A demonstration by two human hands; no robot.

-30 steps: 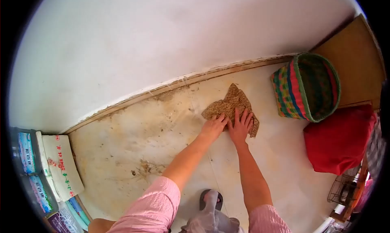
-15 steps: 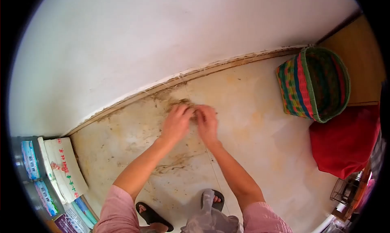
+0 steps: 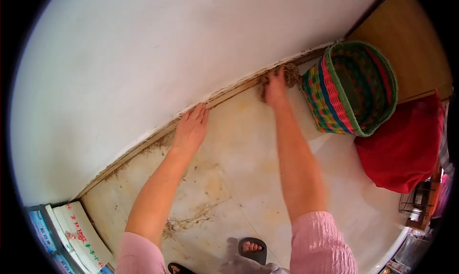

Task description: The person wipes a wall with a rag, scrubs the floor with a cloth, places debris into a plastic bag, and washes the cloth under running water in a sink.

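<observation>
At the lower left of the frame, a white box (image 3: 79, 235) with red and green lettering stands beside blue-labelled packs (image 3: 42, 231), and marks that end of your floor (image 3: 248, 164). From just above the box, the baseboard (image 3: 230, 93) climbs diagonally to the upper right, closing off your far side where the wall (image 3: 143, 59) meets the floor. Dark debris (image 3: 196, 220) lies scattered near the lower centre, to the right of your left forearm. Floor runs between your two forearms, giving you sideways room, and more of it spreads right of your right forearm, below the basket. Your tightest spot is at the upper right, where the woven basket (image 3: 322, 102) stands near the baseboard, with a red cloth bundle (image 3: 399, 147) below and to its right and a brown panel (image 3: 406, 49) behind.

Left of centre, your left hand (image 3: 192, 127) is palm down and open, fingers extended and fairly close together, tips at the baseboard. Farther right, your right hand (image 3: 276, 88) presses on the brown rag (image 3: 292, 76), which lies under and around your fingers, bunched against the baseboard and just left of the basket. Blur hides how tightly those fingers are curled; you can't tell whether they grip it.
</observation>
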